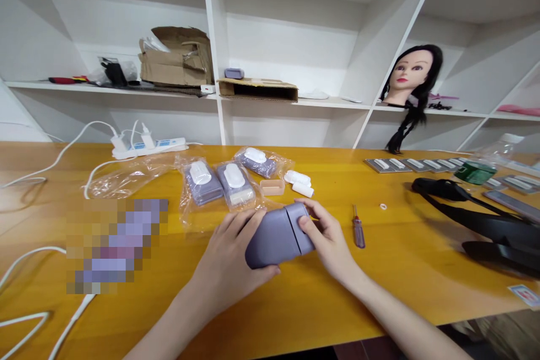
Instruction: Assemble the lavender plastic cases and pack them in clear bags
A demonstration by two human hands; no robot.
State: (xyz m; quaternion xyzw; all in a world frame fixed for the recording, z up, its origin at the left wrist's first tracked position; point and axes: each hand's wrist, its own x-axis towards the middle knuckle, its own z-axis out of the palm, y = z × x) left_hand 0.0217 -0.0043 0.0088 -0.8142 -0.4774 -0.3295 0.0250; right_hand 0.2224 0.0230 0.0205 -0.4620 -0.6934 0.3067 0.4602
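Observation:
A purple box-shaped device [278,236] lies on the yellow-orange table [295,304] in front of me. My left hand [230,259] wraps around its left end, thumb underneath and fingers over the top. My right hand [327,239] grips its right end, where a seam marks off a cap-like section. Both hands are closed on the device.
Behind the device lie clear bags with purple and white parts [219,183], a small peach tray [272,187] and white rollers [298,180]. A small screwdriver [358,228] and a white ring [383,206] lie to the right, black straps [476,216] further right. A power strip [147,145] and white cables sit left.

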